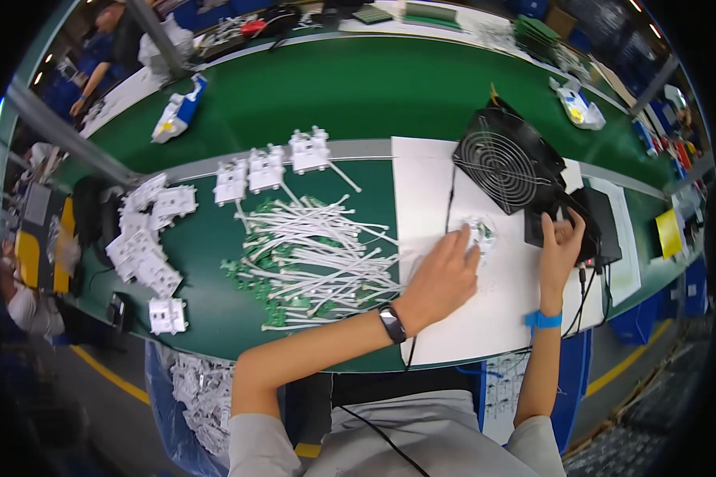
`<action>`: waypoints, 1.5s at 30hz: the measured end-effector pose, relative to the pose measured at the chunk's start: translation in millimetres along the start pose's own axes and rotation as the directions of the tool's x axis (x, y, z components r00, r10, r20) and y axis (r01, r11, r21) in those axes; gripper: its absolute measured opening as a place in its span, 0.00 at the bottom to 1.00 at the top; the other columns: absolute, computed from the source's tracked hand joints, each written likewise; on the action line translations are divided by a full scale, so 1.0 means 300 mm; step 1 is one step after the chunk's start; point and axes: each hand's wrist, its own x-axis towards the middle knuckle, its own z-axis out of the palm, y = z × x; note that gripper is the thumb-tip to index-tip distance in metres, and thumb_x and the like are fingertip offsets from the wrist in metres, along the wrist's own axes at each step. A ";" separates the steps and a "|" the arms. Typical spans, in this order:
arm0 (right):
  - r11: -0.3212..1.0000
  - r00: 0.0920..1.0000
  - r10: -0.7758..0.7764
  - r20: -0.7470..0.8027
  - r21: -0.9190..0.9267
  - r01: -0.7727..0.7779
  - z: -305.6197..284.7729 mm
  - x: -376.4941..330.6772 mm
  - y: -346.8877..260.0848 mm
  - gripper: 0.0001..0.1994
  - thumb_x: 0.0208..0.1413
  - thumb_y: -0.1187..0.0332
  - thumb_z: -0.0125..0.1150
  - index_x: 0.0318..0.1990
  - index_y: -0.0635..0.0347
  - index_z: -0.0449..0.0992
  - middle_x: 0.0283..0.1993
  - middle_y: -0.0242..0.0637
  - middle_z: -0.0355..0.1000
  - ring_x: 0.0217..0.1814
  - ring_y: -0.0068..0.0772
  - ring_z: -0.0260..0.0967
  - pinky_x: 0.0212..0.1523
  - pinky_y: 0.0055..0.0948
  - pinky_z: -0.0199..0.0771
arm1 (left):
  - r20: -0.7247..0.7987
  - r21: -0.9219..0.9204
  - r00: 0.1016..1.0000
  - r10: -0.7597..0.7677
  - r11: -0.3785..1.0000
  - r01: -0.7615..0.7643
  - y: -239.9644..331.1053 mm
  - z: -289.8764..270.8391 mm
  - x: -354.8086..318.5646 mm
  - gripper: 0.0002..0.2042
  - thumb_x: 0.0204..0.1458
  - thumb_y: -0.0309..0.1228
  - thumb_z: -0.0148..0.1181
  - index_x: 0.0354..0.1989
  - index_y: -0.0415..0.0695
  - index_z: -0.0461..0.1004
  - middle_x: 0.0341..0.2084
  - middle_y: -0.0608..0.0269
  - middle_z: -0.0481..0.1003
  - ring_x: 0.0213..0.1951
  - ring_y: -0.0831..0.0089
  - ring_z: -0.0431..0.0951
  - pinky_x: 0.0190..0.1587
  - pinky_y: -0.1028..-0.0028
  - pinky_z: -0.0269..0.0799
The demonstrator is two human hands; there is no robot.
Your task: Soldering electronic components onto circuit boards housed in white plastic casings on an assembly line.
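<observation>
On a white sheet (426, 334) rests a small white plastic housing (483, 230) with a bit of green circuit board in it. My left hand (445, 274) reaches over the sheet, its fingertips closed on the near left side of this housing. Farther right, my right hand (562, 242) is raised with fingers bent beside a black box (597, 226). A dark object lies at those fingers, but I cannot make out what they hold. Behind the housing stands a black fan with a round wire guard (499, 163).
Left of the sheet lies a heap of white cables with green boards (318, 254). White housings stand behind it (266, 168) and pile up at the left (139, 242). Black cords (585, 298) hang near my right wrist. Bins (199, 397) flank my lap; a green belt (318, 95) runs behind.
</observation>
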 end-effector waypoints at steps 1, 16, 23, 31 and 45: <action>1.000 1.000 -0.008 -0.019 -0.005 0.008 -0.001 -0.014 0.009 0.20 0.64 0.73 0.64 0.60 0.67 0.66 0.27 0.21 0.59 0.30 0.11 0.54 0.32 0.16 0.53 | -0.008 -0.019 1.000 0.002 1.000 -0.002 0.006 -0.019 0.007 0.24 0.49 0.34 0.64 0.52 0.32 0.75 0.60 0.35 0.67 0.57 0.50 0.69 0.59 0.62 0.71; 0.995 0.996 -0.053 0.075 -0.085 0.059 0.008 -0.066 -0.015 0.07 0.63 0.75 0.60 0.47 0.63 0.76 0.22 0.24 0.57 0.25 0.15 0.54 0.27 0.22 0.54 | -0.424 0.178 0.840 -0.340 0.878 0.445 -0.447 -0.150 0.206 0.20 0.44 0.31 0.67 0.45 0.32 0.76 0.44 0.41 0.74 0.48 0.47 0.72 0.54 0.55 0.70; 0.976 0.999 -0.051 0.007 -0.211 0.051 -0.025 -0.060 -0.039 0.08 0.62 0.75 0.59 0.47 0.62 0.76 0.21 0.26 0.60 0.23 0.18 0.56 0.27 0.25 0.57 | -0.345 0.561 0.841 -0.417 0.627 0.540 -0.505 -0.151 0.199 0.21 0.44 0.42 0.68 0.40 0.37 0.79 0.38 0.50 0.76 0.52 0.52 0.73 0.70 0.41 0.49; 0.995 0.995 -0.099 -0.003 -0.021 0.099 -0.020 -0.065 -0.049 0.04 0.65 0.75 0.58 0.44 0.62 0.77 0.21 0.22 0.57 0.24 0.13 0.49 0.25 0.23 0.48 | -0.198 0.538 0.814 -0.545 0.634 0.555 -0.704 -0.235 0.158 0.51 0.42 0.70 0.62 0.69 0.45 0.63 0.67 0.41 0.63 0.68 0.42 0.59 0.69 0.39 0.47; 0.845 0.843 -0.528 0.097 -0.038 0.534 -0.061 -0.113 -0.019 0.05 0.58 0.79 0.59 0.30 0.62 0.77 0.21 0.30 0.67 0.20 0.17 0.55 0.21 0.25 0.48 | -0.174 0.552 0.923 -0.343 0.742 0.380 -0.516 -0.607 -0.157 0.43 0.53 0.58 0.62 0.69 0.40 0.61 0.68 0.34 0.59 0.70 0.38 0.56 0.71 0.41 0.43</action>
